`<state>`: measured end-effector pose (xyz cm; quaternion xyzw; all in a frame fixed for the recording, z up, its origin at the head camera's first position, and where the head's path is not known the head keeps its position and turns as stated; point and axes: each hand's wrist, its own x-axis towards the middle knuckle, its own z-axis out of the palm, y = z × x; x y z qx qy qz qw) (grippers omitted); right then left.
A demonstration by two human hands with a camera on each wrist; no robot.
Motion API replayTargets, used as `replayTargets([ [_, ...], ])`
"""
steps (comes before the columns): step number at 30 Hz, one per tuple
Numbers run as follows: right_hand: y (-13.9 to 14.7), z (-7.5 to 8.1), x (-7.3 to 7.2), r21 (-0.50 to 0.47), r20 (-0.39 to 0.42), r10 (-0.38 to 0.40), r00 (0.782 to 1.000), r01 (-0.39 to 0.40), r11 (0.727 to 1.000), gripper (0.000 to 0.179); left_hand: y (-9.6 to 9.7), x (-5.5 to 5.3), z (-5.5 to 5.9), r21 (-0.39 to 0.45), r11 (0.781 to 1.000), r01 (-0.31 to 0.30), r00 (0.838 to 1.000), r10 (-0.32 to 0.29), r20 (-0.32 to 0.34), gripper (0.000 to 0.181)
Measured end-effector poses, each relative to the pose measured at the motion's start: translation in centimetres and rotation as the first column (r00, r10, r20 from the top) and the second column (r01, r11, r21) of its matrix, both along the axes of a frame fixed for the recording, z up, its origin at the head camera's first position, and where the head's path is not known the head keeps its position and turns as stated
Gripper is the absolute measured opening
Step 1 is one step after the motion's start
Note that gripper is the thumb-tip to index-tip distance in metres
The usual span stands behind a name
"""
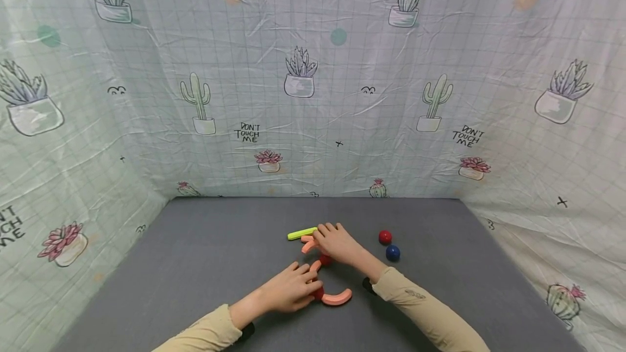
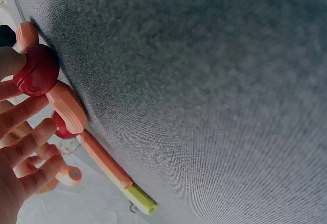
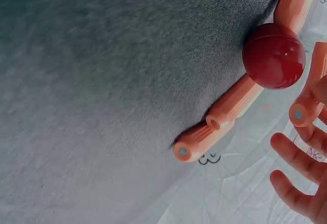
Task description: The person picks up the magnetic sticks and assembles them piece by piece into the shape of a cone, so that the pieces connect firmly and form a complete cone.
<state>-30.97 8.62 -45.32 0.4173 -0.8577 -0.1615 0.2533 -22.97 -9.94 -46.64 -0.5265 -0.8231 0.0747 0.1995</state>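
My left hand (image 1: pixel 290 288) pinches a red ball (image 2: pixel 38 70) between thumb and fingers, low over the grey table. Curved orange sticks join that ball on both sides; the nearer orange stick (image 1: pixel 337 298) bends toward the right. The other orange stick (image 2: pixel 67 107) leads to a second red ball (image 3: pixel 273 55). Beyond that ball, more orange sticks (image 3: pixel 235 101) lie on the table. My right hand (image 1: pixel 339 243) holds a separate orange stick (image 3: pixel 301 110) in its fingers, raised beside the second ball. Its grey-tipped end shows in the right wrist view.
A yellow-green stick (image 1: pixel 300 233) lies just beyond the right hand. To the right on the table (image 1: pixel 225 243) are a loose red ball (image 1: pixel 385 237) and a blue ball (image 1: pixel 393 253). A cactus-print curtain (image 1: pixel 337 107) stands behind and at both sides.
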Motion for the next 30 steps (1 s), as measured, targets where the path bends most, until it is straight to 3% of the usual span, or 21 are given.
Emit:
replayTargets([
  [5, 0.9, 0.1, 0.3, -0.045, -0.053, 0.04, 0.998, -0.043, 0.998, 0.024, 0.1, -0.1, 0.0, 0.004, 1.0, -0.005, 1.0, 0.005, -0.007, 0.023],
  [10, 2.1, -0.1, 0.3, -0.096, -0.099, 0.052, 0.994, -0.061, 0.993, 0.038, 0.3, -0.3, -0.1, 0.008, 1.0, -0.013, 1.0, 0.013, -0.009, 0.022],
  [19, 4.0, -0.5, 0.9, -0.108, -0.017, -0.044, 0.999, 0.042, 0.993, 0.029, 0.7, -0.6, -0.4, 0.018, 1.0, -0.004, 0.999, 0.005, -0.042, 0.019],
  [30, 5.5, -0.9, 1.5, -0.197, 0.003, -0.088, 0.996, 0.087, 0.977, 0.026, 1.6, -0.5, -0.5, 0.028, 0.999, -0.016, 0.995, 0.019, -0.099, 0.018],
])
